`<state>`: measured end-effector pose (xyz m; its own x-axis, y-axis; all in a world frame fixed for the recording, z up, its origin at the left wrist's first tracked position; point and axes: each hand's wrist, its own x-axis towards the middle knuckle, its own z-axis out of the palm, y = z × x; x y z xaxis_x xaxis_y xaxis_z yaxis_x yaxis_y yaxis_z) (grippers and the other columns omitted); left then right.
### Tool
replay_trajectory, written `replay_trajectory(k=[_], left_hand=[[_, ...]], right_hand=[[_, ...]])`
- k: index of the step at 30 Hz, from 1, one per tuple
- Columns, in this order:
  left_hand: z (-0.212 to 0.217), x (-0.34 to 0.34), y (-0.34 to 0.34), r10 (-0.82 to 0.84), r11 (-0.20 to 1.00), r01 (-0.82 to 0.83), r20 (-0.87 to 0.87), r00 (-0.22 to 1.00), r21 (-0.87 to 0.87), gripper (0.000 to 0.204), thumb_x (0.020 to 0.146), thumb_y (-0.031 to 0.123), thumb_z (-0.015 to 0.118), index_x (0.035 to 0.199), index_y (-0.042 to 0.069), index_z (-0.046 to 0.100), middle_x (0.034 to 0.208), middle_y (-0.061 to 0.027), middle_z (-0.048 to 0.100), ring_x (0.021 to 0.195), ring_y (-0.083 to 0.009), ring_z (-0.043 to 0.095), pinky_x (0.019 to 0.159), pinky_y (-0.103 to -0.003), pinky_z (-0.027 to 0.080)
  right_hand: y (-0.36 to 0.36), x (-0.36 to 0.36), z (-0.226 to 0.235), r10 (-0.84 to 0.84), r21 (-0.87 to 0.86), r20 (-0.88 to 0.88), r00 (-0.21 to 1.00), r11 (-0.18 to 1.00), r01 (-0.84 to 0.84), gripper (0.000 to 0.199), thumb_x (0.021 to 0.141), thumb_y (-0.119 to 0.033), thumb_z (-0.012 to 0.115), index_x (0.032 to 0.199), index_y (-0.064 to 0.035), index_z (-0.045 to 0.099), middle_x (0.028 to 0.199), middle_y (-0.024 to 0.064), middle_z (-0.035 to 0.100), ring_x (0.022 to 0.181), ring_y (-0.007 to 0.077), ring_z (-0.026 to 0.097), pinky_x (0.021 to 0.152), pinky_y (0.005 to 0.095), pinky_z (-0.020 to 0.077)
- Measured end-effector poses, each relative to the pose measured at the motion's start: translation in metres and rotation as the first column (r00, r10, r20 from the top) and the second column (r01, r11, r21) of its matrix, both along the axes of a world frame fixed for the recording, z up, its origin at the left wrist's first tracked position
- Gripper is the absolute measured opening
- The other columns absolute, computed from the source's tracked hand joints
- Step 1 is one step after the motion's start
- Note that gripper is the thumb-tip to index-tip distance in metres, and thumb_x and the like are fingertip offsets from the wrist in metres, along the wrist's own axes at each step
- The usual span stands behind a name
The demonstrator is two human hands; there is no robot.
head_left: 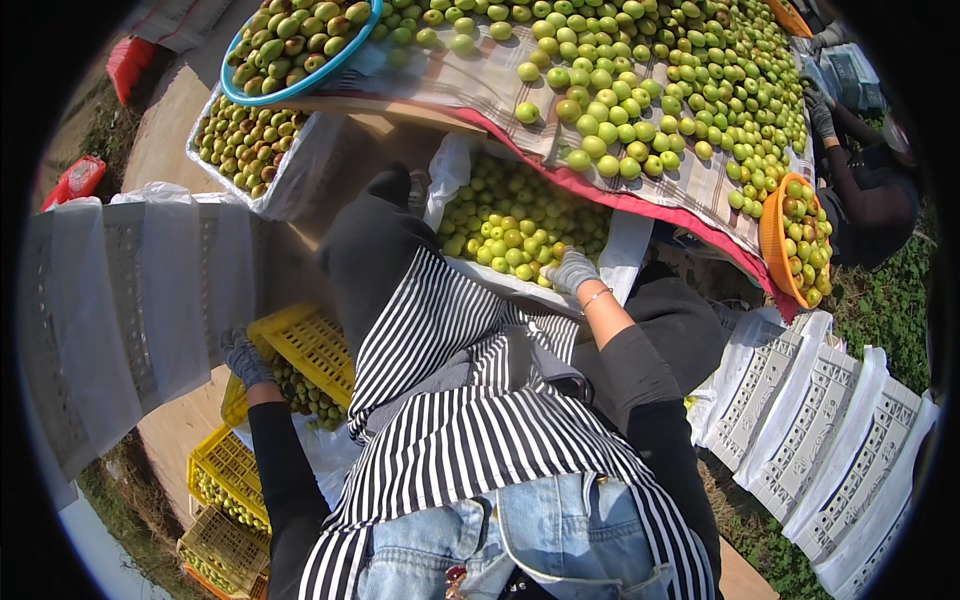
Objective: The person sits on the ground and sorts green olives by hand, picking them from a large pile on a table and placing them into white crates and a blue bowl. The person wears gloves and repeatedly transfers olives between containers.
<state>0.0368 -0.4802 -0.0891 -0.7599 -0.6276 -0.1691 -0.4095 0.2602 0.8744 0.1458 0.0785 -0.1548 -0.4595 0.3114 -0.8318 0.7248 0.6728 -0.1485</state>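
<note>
My right hand, in a grey glove, is at the near edge of a white-lined box. Its fingers curl against a yellow-green jujube among many green jujubes in that box. Off to the left, my left hand, also gloved, is closed at the outer side of a tilted yellow plastic crate; its fingertips are partly hidden. Beneath that crate lie more jujubes in a second yellow crate. The lined box stands between my knees, just under the edge of the sorting table.
A cloth-covered table ahead carries loose jujubes. A blue basin and an orange basket of fruit sit at its edges. Lined crates are stacked at right, others at left. Another person works at far right.
</note>
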Motion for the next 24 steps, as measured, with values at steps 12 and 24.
replay_trajectory(k=[12, 24], left_hand=[[0.076, -0.137, 0.343, -0.831, 0.557, 0.823, -0.08, 0.551, -0.114, 0.03, 0.08, 0.016, 0.062, 0.108, 0.007, 0.06, 0.101, -0.0105, 0.061, 0.092, -0.0195, 0.06, 0.084, -0.029, 0.046], [0.018, -0.236, 0.355, -0.695, 0.274, 0.602, 0.279, 0.663, -0.75, 0.036, 0.079, 0.026, 0.054, 0.113, 0.013, 0.055, 0.105, -0.0182, 0.054, 0.093, -0.0337, 0.056, 0.081, -0.043, 0.046]], right_hand=[[-0.053, -0.022, -0.031, -0.335, 0.195, 0.042, 0.941, 0.927, 0.321, 0.13, 0.055, -0.047, 0.08, 0.141, -0.0117, -0.011, 0.139, 0.0331, 0.014, 0.126, 0.0378, 0.034, 0.1, 0.037, 0.0365], [-0.067, -0.103, -0.105, 0.047, 0.38, -0.178, 0.983, 0.925, 0.025, 0.068, 0.076, -0.027, 0.056, 0.131, 0.0055, 0.034, 0.139, 0.0205, 0.03, 0.132, 0.0324, 0.022, 0.108, 0.0413, 0.0184]])
